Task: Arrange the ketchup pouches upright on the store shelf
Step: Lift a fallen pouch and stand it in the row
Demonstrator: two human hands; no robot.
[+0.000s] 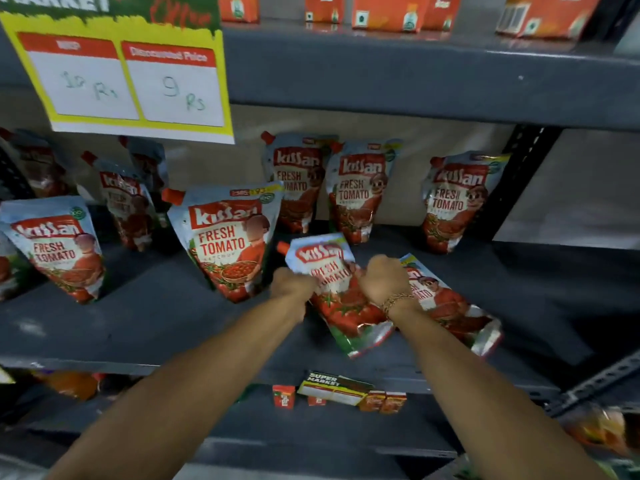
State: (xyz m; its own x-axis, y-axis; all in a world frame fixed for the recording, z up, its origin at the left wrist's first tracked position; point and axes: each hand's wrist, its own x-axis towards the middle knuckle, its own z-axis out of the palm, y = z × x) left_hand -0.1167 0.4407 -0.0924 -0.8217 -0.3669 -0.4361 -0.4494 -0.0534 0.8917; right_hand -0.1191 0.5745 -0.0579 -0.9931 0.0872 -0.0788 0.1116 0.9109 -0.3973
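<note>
Both my hands grip one red-and-white ketchup pouch (337, 289) that leans back over the grey shelf (145, 323). My left hand (291, 284) holds its left edge and my right hand (386, 278) holds its right edge. Just behind it to the right, a second pouch (450, 306) lies flat on the shelf. Several pouches stand upright: one in front at the centre (227, 244), one at the left (57, 247), two at the back (298, 181), one at the back right (453, 199), and darker ones at the back left (126, 202).
A yellow price sign (128, 81) hangs from the upper shelf edge at the left. Orange cartons (388, 12) stand on the shelf above. A perforated metal upright (519, 171) bounds the right side. Below, small red boxes (284, 396) and a shelf label (332, 388) sit.
</note>
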